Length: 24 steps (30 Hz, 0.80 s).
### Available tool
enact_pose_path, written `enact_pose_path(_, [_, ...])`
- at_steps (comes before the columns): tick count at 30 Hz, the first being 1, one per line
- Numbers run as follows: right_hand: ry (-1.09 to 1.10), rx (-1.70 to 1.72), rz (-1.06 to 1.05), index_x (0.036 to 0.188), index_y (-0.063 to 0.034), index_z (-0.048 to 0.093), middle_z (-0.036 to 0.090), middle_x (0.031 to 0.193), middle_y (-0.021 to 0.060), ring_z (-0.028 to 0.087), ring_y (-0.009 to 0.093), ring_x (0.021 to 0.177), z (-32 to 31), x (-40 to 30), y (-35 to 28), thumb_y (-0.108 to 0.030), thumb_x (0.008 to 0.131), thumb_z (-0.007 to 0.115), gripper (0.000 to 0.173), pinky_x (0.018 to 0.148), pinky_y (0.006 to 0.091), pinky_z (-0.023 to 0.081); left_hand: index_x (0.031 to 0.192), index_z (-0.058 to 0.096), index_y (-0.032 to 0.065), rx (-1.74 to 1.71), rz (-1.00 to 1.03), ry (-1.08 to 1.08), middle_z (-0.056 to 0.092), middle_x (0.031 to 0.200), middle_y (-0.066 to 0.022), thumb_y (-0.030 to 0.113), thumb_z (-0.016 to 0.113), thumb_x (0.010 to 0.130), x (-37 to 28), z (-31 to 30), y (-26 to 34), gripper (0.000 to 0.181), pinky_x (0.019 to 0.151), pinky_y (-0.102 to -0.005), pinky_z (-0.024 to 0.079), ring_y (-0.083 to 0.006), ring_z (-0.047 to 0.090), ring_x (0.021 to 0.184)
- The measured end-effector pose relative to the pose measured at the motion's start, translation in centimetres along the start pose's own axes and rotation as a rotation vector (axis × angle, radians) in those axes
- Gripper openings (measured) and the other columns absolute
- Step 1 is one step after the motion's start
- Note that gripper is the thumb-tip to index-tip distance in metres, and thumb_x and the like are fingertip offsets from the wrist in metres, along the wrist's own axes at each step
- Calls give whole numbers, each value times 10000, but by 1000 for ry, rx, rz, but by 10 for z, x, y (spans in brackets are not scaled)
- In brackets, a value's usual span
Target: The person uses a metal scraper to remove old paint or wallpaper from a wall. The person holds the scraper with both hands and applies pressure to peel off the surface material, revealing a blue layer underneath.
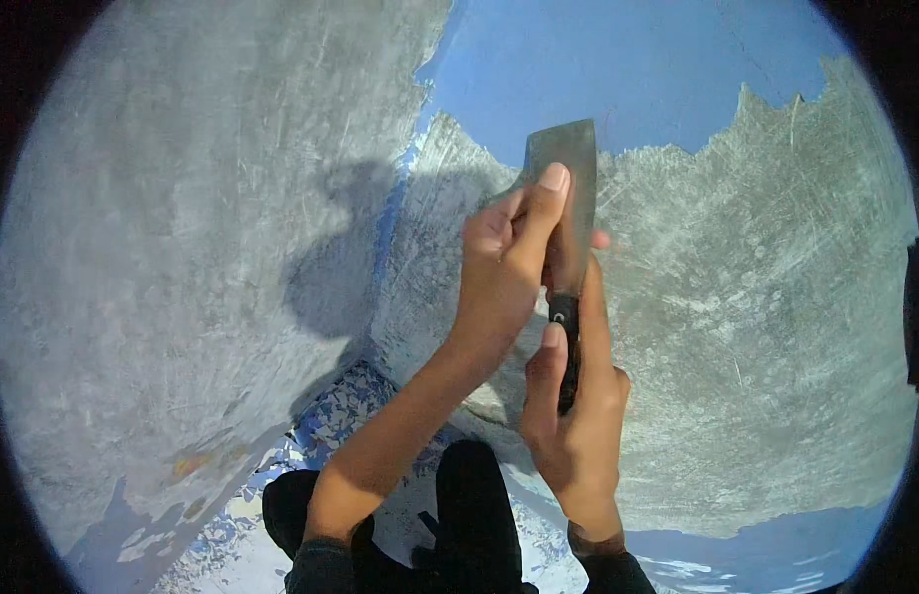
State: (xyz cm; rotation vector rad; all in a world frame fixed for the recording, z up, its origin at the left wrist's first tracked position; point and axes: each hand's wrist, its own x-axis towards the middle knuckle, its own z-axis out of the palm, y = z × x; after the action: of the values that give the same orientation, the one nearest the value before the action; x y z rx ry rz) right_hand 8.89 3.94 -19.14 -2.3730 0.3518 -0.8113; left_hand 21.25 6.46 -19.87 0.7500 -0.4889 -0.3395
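A wide metal blade with a black handle, a cleaver-like knife or scraper (580, 178), points up in front of the walls. My right hand (586, 401) is closed around its black handle, with the thumb lying along the handle and the index finger stretched up beside it. My left hand (515, 245) grips the blade, its thumb flat on the near face and its other fingers partly hidden behind the metal. Beyond the blade is the right wall (697, 319), scraped to bare grey, with blue paint (638, 67) above a jagged edge.
The left wall (185, 185) is also largely bare grey and meets the right one in a corner with a thin blue strip. Blue and white paint flakes (341, 412) lie on the floor at the corner and around my dark-clad legs (478, 512). Blue paint remains low on both walls.
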Motion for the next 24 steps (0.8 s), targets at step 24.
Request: enact_pose_path(24, [-123,-460,-250,1330,-80,588,687,814,174,622,166,566,-60,9,-5,-35,879,607,454,527,311,474,617,496,81,14,40,264,446,506,47,378,459,1030,-23,27,-16,510,360,-227,283,-32,429,419])
